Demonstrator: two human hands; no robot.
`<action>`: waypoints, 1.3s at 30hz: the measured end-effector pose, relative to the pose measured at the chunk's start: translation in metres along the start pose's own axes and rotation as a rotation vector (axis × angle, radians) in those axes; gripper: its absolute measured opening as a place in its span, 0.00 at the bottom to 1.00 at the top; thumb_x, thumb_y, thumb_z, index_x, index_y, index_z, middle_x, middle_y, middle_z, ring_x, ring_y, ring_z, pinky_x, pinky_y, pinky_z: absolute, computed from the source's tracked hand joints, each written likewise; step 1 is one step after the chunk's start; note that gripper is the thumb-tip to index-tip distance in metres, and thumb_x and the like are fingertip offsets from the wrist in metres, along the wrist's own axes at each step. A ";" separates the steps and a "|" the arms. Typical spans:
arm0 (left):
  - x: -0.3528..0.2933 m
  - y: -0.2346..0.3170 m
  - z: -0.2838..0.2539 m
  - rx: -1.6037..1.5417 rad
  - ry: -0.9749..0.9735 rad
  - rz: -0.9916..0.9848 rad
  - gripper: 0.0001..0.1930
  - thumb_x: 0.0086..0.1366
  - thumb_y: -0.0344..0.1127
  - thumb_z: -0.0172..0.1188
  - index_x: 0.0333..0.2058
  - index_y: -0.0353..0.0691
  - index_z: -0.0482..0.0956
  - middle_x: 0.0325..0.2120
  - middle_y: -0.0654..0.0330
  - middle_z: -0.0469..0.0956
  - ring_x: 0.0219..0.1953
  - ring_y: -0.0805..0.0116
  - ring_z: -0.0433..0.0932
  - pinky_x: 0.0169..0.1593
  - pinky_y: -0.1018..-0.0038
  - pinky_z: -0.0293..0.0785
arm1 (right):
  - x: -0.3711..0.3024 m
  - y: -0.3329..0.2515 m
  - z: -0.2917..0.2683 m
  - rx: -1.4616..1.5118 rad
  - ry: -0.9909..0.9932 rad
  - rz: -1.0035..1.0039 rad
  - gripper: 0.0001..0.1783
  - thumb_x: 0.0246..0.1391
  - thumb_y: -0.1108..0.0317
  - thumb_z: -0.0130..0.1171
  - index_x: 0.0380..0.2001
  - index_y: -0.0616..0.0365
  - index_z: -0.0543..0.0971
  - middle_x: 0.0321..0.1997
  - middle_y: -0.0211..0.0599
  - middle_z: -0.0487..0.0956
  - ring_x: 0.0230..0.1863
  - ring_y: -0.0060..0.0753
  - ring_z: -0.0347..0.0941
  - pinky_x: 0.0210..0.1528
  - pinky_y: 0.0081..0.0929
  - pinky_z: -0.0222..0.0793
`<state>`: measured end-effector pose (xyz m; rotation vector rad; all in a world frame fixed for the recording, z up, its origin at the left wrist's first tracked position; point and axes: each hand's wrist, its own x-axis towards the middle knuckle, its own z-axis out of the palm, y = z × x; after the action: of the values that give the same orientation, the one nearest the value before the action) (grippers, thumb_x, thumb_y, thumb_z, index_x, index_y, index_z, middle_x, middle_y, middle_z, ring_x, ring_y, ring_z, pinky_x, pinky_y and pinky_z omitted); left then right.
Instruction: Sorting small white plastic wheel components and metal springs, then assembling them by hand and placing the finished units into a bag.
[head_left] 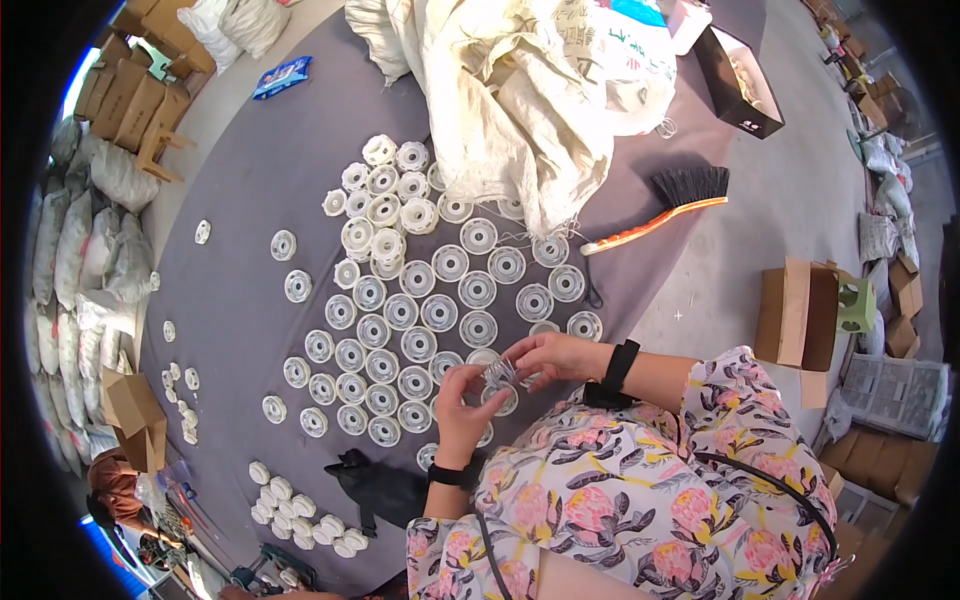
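Observation:
My left hand and my right hand meet close to my body at the table's near edge. Between their fingertips is a small silvery ridged piece, partly covered by the fingers; its exact kind is hard to make out. Both hands are closed on it, thumbs and fingers pinching from either side. Round white discs with grey rings and a centre hole, such as this disc, lie flat just beyond the hands. Some discs show under and beside the fingers.
Stacked white scalloped rings stand farther off, before a large woven sack. An orange-handled brush lies at the right, near a black box. Rounded white pieces and a black cloth item lie at the left front.

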<state>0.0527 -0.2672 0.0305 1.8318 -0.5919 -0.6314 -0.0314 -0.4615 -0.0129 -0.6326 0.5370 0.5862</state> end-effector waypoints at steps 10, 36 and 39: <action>0.024 -0.005 -0.007 0.014 -0.015 0.068 0.21 0.44 0.24 0.68 0.39 0.36 0.73 0.32 0.62 0.72 0.32 0.72 0.72 0.34 0.79 0.71 | 0.014 -0.021 0.006 -0.001 0.025 0.026 0.20 0.52 0.68 0.55 0.49 0.60 0.69 0.44 0.33 0.74 0.42 0.26 0.73 0.35 0.24 0.73; 0.187 -0.060 -0.013 0.646 0.120 0.264 0.22 0.44 0.34 0.67 0.40 0.38 0.72 0.37 0.56 0.71 0.38 0.57 0.70 0.42 0.67 0.66 | 0.069 -0.146 -0.039 -1.457 0.612 -0.904 0.23 0.42 0.71 0.59 0.45 0.57 0.71 0.45 0.39 0.73 0.48 0.41 0.67 0.52 0.35 0.61; 0.185 -0.058 -0.011 0.583 0.135 0.256 0.22 0.44 0.35 0.67 0.40 0.38 0.72 0.38 0.55 0.71 0.42 0.54 0.69 0.46 0.63 0.64 | 0.035 -0.151 -0.052 -1.144 0.815 -0.954 0.18 0.44 0.72 0.57 0.43 0.59 0.72 0.42 0.41 0.73 0.46 0.40 0.67 0.50 0.33 0.61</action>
<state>0.2018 -0.3634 -0.0476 2.2602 -0.9720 -0.1625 0.0761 -0.5841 -0.0121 -2.1059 0.5316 -0.4010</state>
